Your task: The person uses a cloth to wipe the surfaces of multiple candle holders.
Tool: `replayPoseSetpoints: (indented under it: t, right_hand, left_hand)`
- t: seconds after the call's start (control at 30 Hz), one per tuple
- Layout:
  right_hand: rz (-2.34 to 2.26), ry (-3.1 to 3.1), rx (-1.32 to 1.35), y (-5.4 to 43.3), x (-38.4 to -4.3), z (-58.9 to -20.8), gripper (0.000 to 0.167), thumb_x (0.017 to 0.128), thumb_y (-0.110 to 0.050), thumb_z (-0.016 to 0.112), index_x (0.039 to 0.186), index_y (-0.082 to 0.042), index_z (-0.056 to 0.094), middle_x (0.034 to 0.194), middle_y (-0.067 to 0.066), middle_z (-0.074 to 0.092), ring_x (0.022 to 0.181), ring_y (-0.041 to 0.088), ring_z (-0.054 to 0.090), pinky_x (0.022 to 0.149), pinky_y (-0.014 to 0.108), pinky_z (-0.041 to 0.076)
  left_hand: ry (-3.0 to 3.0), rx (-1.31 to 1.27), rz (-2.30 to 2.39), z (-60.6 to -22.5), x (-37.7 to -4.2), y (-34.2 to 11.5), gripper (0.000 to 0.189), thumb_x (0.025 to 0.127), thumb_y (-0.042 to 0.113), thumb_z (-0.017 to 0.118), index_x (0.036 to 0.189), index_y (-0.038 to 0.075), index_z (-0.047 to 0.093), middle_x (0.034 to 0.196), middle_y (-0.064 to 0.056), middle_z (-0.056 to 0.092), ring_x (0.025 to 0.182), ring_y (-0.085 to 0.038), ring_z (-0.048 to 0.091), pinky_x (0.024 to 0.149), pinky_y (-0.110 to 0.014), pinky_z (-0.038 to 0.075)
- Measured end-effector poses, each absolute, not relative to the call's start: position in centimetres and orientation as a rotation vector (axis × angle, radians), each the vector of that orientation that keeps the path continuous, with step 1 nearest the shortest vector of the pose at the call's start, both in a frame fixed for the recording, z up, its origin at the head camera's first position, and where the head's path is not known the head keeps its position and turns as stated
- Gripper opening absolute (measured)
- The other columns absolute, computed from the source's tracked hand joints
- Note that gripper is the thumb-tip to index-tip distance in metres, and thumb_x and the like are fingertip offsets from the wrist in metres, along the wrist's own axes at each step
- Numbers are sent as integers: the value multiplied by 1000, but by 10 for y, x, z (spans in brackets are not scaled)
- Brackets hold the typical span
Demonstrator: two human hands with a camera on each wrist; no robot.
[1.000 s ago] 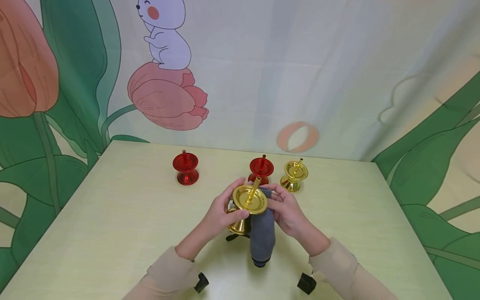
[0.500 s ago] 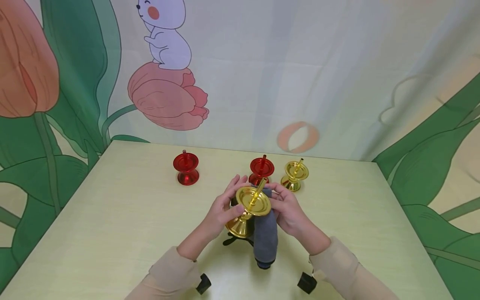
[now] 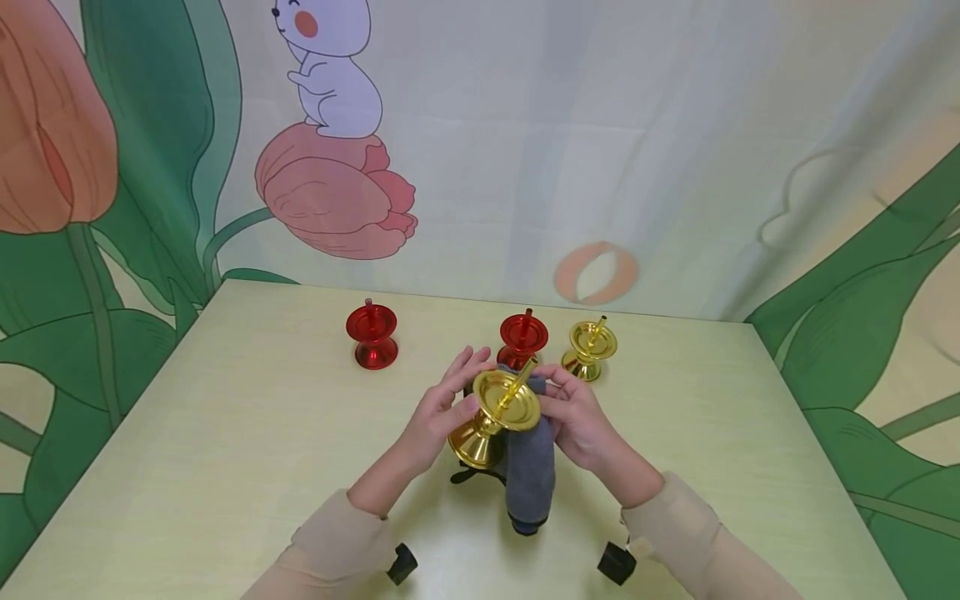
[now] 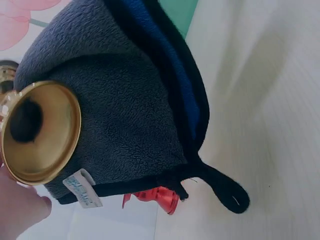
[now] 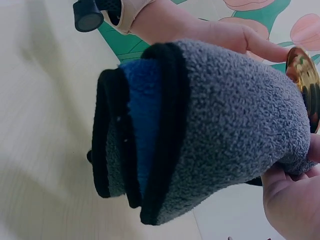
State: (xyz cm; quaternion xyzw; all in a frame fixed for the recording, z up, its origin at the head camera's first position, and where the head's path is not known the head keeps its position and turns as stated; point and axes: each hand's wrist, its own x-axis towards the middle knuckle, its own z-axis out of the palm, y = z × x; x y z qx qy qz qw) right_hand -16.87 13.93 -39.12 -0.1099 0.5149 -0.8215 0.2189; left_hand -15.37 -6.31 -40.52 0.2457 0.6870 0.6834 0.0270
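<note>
A shiny gold candle holder (image 3: 493, 396) is held off the table, tilted, its spike leaning to the right. My left hand (image 3: 435, 421) grips it from the left, thumb at the dish rim and other fingers reaching behind. Its hollow base (image 4: 57, 130) faces the camera in the left wrist view. A folded grey-and-blue cloth (image 3: 531, 479) with black edging hangs against the right side of the holder. My right hand (image 3: 585, 425) pinches that cloth near its top, beside the dish. In the right wrist view the cloth (image 5: 235, 115) hides most of the holder.
Along the back of the table (image 3: 225, 433) stand a red candle holder (image 3: 372, 325) at left, another red one (image 3: 523, 332) behind my hands, and a gold one (image 3: 591, 343) just right of it. A printed curtain (image 3: 480, 150) hangs behind the table.
The held candle holder has tilted and shifted slightly right. My left thumb has moved back along its dish, and the left fingers have spread upward. The cloth has shifted slightly right; the right hand barely moved.
</note>
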Motion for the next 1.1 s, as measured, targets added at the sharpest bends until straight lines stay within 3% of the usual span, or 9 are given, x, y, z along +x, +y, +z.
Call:
replayPoseSetpoints:
  t: [0.13, 0.27, 0.4, 0.63, 0.83, 0.97, 1.1]
  right_hand:
    - [-2268, 1425, -318, 139, -170, -392, 26, 85, 11, 42, 95, -12, 51, 82, -2, 64, 68, 7, 62, 57, 19, 51]
    - [-2276, 1491, -258, 140, -172, -391, 27, 85, 11, 42, 97, -11, 51, 84, -3, 65, 70, 7, 62, 59, 19, 51]
    - [-2285, 1550, -188, 140, -173, -389, 28, 83, 11, 43, 98, -10, 52, 86, -4, 66, 74, 7, 62, 63, 19, 52]
    - [-2295, 1603, -144, 138, -173, -390, 27, 83, 11, 44, 99, -10, 51, 86, -4, 65, 75, 6, 62, 65, 19, 52]
    - [-2256, 1644, -176, 141, -172, -392, 27, 82, 10, 44, 98, -11, 50, 84, -5, 64, 73, 6, 61, 63, 19, 51]
    - [-2256, 1638, -181, 142, -172, -392, 28, 82, 11, 43, 96, -12, 50, 82, -5, 63, 71, 6, 59, 62, 19, 51]
    - [-2244, 1657, -192, 141, -172, -392, 27, 82, 11, 44, 96, -12, 51, 84, -4, 63, 72, 7, 60, 61, 19, 51]
  left_hand:
    - [2107, 739, 2095, -406, -155, -64, 49, 91, 34, 42, 132, 8, 41, 146, -4, 24, 138, -19, 4, 104, -61, 3]
    - [2349, 635, 2174, -407, -153, -61, 38, 90, 22, 48, 126, 9, 49, 136, -5, 42, 131, -19, 29, 106, -50, 20]
    - [2745, 655, 2113, -407, -146, -54, 32, 87, 14, 54, 117, 5, 57, 122, -8, 56, 119, -20, 47, 98, -42, 38]
    - [2925, 599, 1873, -405, -138, -45, 70, 70, 30, 73, 131, 9, 44, 131, -8, 48, 123, -24, 42, 96, -46, 38]
    - [2726, 590, 1888, -402, -141, -48, 67, 70, 20, 74, 130, 12, 45, 136, -9, 41, 127, -26, 36, 95, -48, 38]
    - [2657, 625, 1820, -398, -140, -48, 79, 68, 28, 75, 136, 17, 36, 141, -7, 33, 132, -24, 27, 99, -51, 33]
    - [2532, 636, 1854, -397, -143, -50, 76, 69, 32, 74, 134, 22, 38, 143, -4, 31, 131, -22, 30, 96, -43, 39]
